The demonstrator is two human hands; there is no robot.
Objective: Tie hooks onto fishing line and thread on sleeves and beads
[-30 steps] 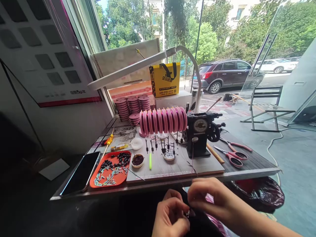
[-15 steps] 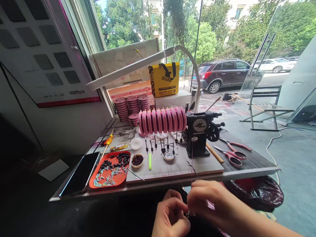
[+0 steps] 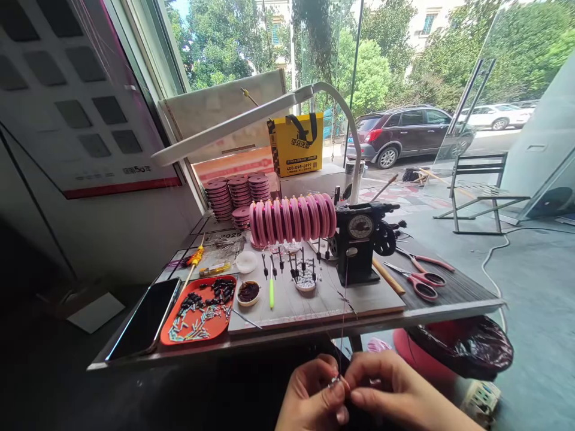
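Note:
My left hand (image 3: pixel 312 395) is closed in a pinch on a small shiny metal piece (image 3: pixel 333 381), too small to name for certain. Against it, my right hand (image 3: pixel 381 383) pinches the thin line (image 3: pixel 344 323) with thumb and forefinger. That line runs up from my fingertips towards the black winding machine (image 3: pixel 359 245) with a dial. A row of pink foam spools (image 3: pixel 293 219) sits on the machine's shaft, and black weights (image 3: pixel 303 266) dangle on lines below. Both hands are below the table's front edge.
At left lie an orange tray (image 3: pixel 197 332) of small parts and a phone (image 3: pixel 144 320). Scissors (image 3: pixel 424 284) and pliers (image 3: pixel 431 261) rest at right, near a wooden stick (image 3: pixel 389 276). A lined bin (image 3: pixel 471 350) stands under the table. A lamp arm (image 3: pixel 242 123) spans the back.
My right hand has lowered and turned beside my left, so the fingertips now meet around the metal piece. The view has shifted slightly.

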